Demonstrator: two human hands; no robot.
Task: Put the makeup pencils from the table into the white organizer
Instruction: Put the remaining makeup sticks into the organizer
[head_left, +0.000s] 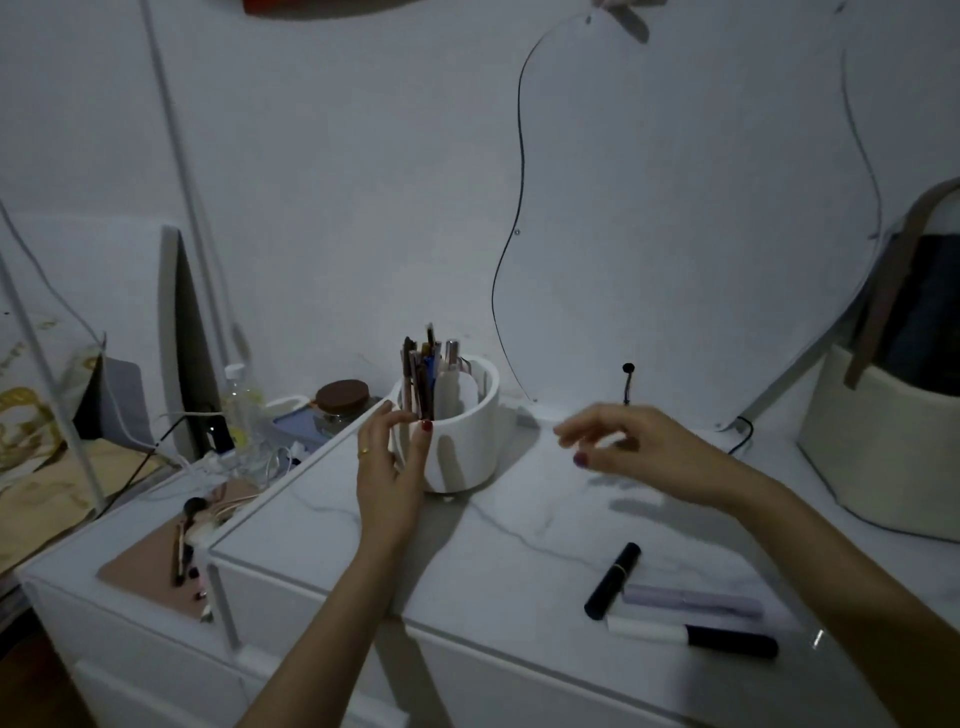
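The white round organizer (462, 441) stands at the back of the marble table top (509, 525), with several makeup pencils (420, 379) upright in its left compartment and a pale tube beside them. My left hand (392, 467) rests against the organizer's left side, fingers spread, thumb on the rim under the pencils. My right hand (639, 449) hovers to the right of the organizer, fingers loosely apart and slightly blurred, holding nothing. Three tube-like items lie near the front right: a black tube (613, 579), a lilac tube (693, 603) and a white-and-black one (693, 638).
A cream basket (883, 457) stands at the right edge. A wavy-edged mirror (675, 208) leans on the wall behind. Lower left, a side unit carries brushes on a pink mat (156, 566), a bottle (241, 400), a lidded jar (343, 402) and cables.
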